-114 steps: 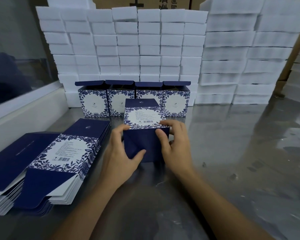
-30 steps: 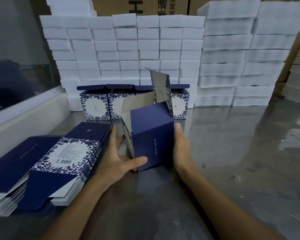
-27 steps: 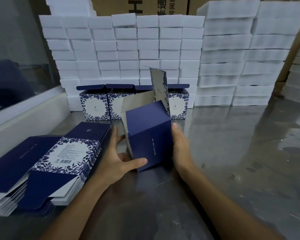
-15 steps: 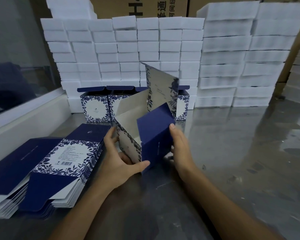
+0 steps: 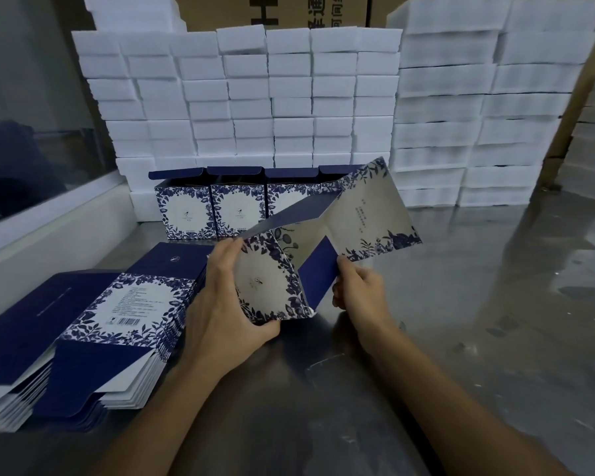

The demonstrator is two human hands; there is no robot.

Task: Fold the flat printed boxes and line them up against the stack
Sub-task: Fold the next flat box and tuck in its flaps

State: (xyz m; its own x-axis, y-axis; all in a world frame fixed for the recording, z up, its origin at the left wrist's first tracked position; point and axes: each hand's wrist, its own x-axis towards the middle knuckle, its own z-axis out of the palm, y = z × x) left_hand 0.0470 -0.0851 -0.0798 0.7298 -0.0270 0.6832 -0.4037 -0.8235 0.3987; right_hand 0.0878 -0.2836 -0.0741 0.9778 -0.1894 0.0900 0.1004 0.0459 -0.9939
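Box (image 5: 272, 286) now turned print-forward, long flap swung out right; left hand (image 5: 227, 304) clasping it, right hand (image 5: 358, 286) apparently pinching the blue panel. Placing against stack (image 5: 255, 97) next.

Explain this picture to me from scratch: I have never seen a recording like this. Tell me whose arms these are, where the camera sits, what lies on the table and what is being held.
There is no machine here. A person wears a wide-angle camera on the head, so you look forward and down along their own bare arms. This is the only view.

The left hand grips a half-folded printed box by its blue-and-white flowered side. The right hand pinches the box's dark blue edge. Its long flaps stand open, so it is not finished.

On the grey metal table, at the left, lies a pile of flat unfolded boxes. Further back, a row of folded boxes stands with lids open in front of a tall stack of white blocks. The held box hides the row's right end, so I cannot count it fully.
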